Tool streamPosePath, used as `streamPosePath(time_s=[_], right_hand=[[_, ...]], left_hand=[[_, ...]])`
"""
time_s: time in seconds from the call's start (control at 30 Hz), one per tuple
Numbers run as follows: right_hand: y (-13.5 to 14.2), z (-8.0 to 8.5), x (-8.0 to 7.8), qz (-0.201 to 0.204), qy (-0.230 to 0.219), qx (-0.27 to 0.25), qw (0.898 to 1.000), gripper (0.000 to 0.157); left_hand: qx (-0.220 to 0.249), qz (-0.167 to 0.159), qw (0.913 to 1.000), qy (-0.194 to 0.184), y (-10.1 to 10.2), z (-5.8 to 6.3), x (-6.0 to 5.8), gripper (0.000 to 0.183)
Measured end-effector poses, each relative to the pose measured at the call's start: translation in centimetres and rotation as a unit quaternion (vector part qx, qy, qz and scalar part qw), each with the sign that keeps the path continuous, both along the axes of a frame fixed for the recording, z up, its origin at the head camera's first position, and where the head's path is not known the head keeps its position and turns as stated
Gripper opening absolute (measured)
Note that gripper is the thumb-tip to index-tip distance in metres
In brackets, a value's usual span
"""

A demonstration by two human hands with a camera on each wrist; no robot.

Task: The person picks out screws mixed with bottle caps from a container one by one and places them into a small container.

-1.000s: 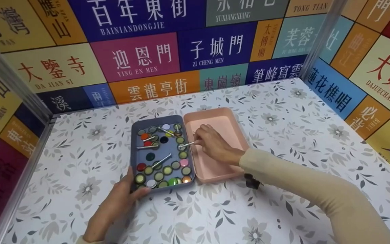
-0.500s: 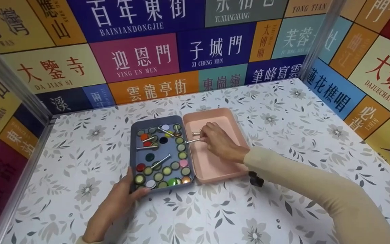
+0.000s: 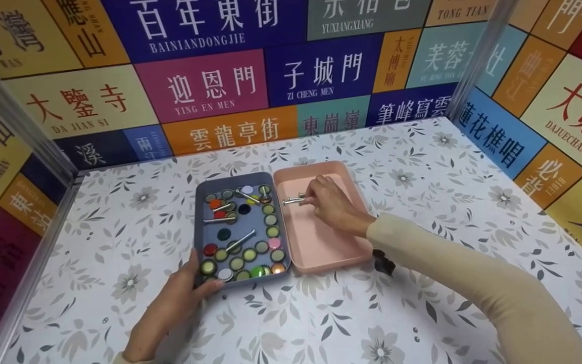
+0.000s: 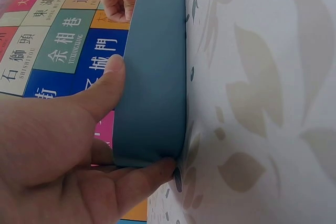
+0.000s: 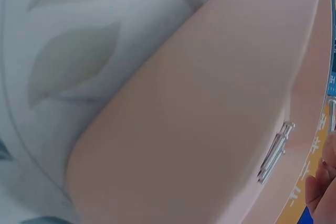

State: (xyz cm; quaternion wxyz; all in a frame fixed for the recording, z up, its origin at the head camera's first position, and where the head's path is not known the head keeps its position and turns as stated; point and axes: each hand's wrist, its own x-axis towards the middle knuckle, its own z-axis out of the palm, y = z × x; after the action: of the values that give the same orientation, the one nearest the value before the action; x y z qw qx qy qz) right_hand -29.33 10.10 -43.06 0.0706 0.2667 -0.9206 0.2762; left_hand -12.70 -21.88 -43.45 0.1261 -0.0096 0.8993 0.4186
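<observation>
My left hand (image 3: 177, 288) holds the near left corner of a blue-grey tray (image 3: 242, 177); in the left wrist view its thumb lies at the rim and a finger at the lower corner of the tray wall (image 4: 152, 77). Bottle caps (image 3: 237, 263) in several colours and a few silver screws (image 3: 240, 240) lie inside. My right hand (image 3: 334, 203) is over a pink tray (image 3: 316, 245) and pinches a long silver screw (image 5: 332, 113), partly cut off in the right wrist view. More silver screws (image 5: 275, 153) lie together on the pink tray's floor.
The two trays stand side by side on a table (image 3: 134, 212) with a floral cover. Panels (image 3: 210, 86) with coloured name signs close off the back and both sides. A small black object (image 3: 384, 263) shows under my right wrist.
My right hand has moved right with the screw, from the blue-grey tray's edge to over the pink tray. The left hand and both trays have stayed in place.
</observation>
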Motion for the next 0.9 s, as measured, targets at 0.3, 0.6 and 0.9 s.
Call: streamPosePath(time_s=[0.3,0.6,0.9], right_hand=[[0.7,-0.6,-0.4,-0.008,0.004,0.024,1.0,0.012],[0.2,-0.6,-0.7,-0.024,-0.051,0.036,0.998,0.008],[0.6,-0.8,-1.6,-0.018,-0.071,0.068,0.995,0.007]], left_hand=[[-0.01,-0.003,0.9999,-0.004,-0.2,0.0,0.2,0.104],[0.004,-0.004,1.0,0.007,-0.2,-0.1,0.0,0.103],[0.008,-0.004,0.9999,0.007,-0.1,-0.2,-0.2,0.103]])
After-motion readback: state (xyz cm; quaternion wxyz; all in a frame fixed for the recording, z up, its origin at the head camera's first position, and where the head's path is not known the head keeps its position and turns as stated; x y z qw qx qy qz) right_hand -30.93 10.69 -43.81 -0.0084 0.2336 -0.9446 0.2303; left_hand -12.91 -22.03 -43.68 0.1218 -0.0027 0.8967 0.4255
